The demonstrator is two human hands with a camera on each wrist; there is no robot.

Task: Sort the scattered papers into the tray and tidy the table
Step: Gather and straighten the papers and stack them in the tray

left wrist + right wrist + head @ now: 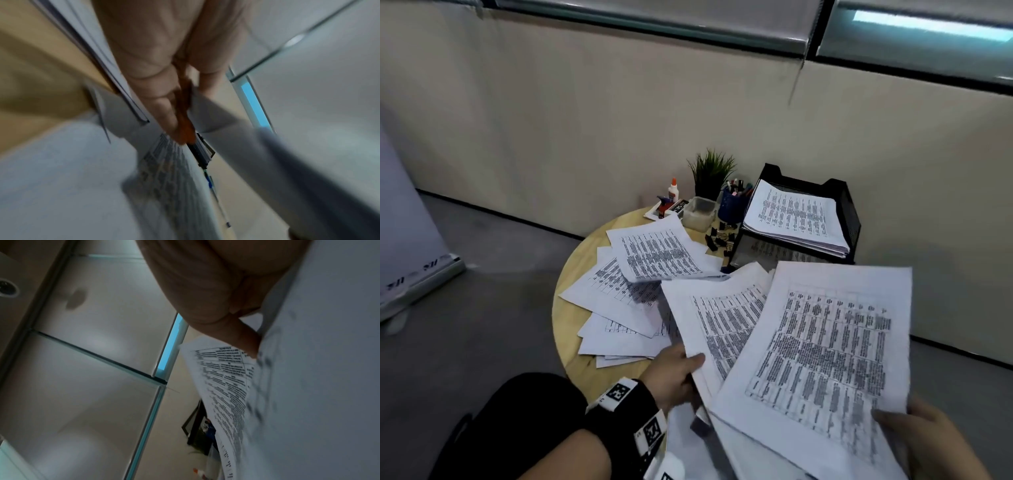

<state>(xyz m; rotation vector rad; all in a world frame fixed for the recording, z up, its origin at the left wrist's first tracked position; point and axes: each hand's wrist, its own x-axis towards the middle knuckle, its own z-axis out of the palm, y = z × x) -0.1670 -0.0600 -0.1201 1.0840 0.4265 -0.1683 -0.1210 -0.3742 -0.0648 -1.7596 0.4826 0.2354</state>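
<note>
Pinching near corners on both sides: the left hand (671,373) has its thumb on top and fingers under the near edge of a printed sheet (726,315), and the right hand (935,442) clamps the near right corner of a second sheet (822,353) the same way. Right wrist view confirms the thumb (248,342) pressed flat on the page. Left wrist view is blurred, but the fingers (164,113) look closed on paper.

Corner grips keep the print readable, which likely suits sorting by content. The two sheets are fanned and overlapping, lifted over the table's near right edge, so they can be squared into one bundle.

More white paper sits below the held sheets. Whether it is also gripped can't be told.

Loose papers (640,284) lie in a messy overlapping pile across the middle and left of the round table (571,274), some overhanging the near edge.

The black mesh tray (846,205) stands at the far right edge against the wall, its top tier already carrying a stack (794,212), a lower tier visible beneath it.

Binder clips (719,236), pen cup (732,202), clear box (700,212), glue bottle (673,190) and plant (710,171) crowd the far edge, clear of the sorting area.

Judgement: mid-task, most papers not yet in the tray.
</note>
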